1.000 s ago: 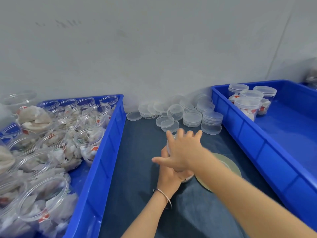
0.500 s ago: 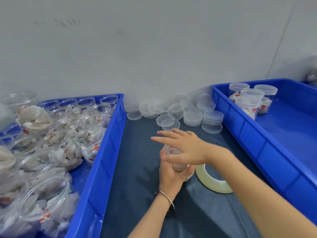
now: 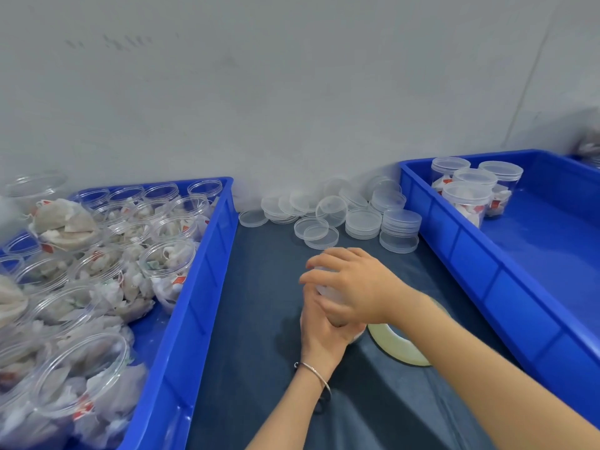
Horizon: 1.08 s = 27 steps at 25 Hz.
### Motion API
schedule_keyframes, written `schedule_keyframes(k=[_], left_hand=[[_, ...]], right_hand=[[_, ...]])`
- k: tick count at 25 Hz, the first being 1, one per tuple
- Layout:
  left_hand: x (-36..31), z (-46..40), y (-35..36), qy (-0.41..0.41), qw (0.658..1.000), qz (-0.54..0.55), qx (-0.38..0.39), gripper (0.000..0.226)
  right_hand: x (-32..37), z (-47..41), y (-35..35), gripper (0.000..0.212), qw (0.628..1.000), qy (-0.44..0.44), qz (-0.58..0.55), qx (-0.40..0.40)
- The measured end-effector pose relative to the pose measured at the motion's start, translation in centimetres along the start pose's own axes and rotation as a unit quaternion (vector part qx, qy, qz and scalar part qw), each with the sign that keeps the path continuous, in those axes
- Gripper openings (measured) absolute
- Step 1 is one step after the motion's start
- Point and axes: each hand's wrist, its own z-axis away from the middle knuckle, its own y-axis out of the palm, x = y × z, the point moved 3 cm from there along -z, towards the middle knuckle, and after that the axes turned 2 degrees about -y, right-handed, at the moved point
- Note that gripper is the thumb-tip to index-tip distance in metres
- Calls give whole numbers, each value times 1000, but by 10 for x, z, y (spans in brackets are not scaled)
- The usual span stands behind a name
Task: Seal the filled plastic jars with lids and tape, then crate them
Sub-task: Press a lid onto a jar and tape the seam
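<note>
Clear jar (image 3: 328, 289) upright on dark mat, mostly hidden; tape roll (image 3: 401, 347) flat beside it; 4 lidded jars (image 3: 467, 196) in right crate (image 3: 506, 274)

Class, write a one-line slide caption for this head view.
Both hands, left hand and right hand, grip a jar between blue crates, tape roll beside.

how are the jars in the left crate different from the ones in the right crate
The jars in the left crate have no lids, their mouths open; the jars in the right crate are capped. The left crate is packed with many jars, several tipped over with pouches spilling out; the right crate holds only four, upright and clustered in its far corner. Both sets are clear plastic, filled with pale pouches bearing red tags.
</note>
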Motion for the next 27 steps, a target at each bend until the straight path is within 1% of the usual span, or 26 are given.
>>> schedule_keyframes(k=[1,2,3,4,5,6,7,8,9,10,11,12,14,15,16,17,18,19,20,21,22,25,27], left_hand=[[-2,-1,1,7,997,-80,14,55],[-5,-2,4,23,986,-163,28,53],[-7,-2,5,37,975,-218,33,47],[-11,-1,6,26,977,-208,29,40],[-15,0,5,16,985,-171,13,35],[-14,1,2,7,992,-130,-7,36],[-14,0,1,4,997,-77,-19,42],[-10,2,-1,0,1000,-19,-18,54],[-4,3,-1,-9,999,31,-1,67],[2,5,-2,-21,999,35,18,79],[6,5,-3,-30,999,16,29,87],[9,6,-4,-34,999,-17,29,92],[8,6,-5,-16,998,-63,14,91],[7,7,-5,-6,998,-65,17,87],[3,8,-5,-7,998,-58,26,82],[0,10,-4,-13,999,-38,32,76],[-1,13,-5,-18,999,-10,25,73],[-2,16,-7,-20,1000,22,6,75],[-3,18,-8,-22,999,47,-14,79],[-4,19,-9,-24,997,63,-26,82],[-5,19,-9,-27,997,70,-27,84],[-8,18,-8,-38,996,73,-16,87],[-10,18,-7,-36,997,67,-18,83]], right_hand=[[7,1,4,29,997,40,36,-59],[14,-1,7,30,989,97,62,-94],[20,-7,8,36,978,154,91,-103],[24,-11,7,43,972,192,92,-104],[26,-12,6,51,971,215,63,-85],[25,-12,6,58,975,206,40,-71],[21,-10,7,62,985,170,11,-35],[14,-5,6,60,992,119,-30,-15],[7,-1,3,54,994,74,-73,-23],[2,5,1,47,991,66,-109,-39],[0,10,0,43,987,82,-118,-66],[3,13,-1,41,984,102,-97,-109],[16,12,4,41,982,131,-26,-134],[22,10,5,41,979,134,1,-151],[23,11,6,40,975,144,-14,-166],[18,13,4,36,964,165,-91,-190],[11,17,0,31,928,199,-234,-209],[6,19,-2,30,856,216,-417,-217],[4,20,0,32,775,216,-549,-226],[3,20,1,36,733,214,-598,-242],[4,21,2,38,724,218,-602,-256],[10,21,11,39,750,243,-547,-281],[7,23,16,39,737,259,-547,-301]])
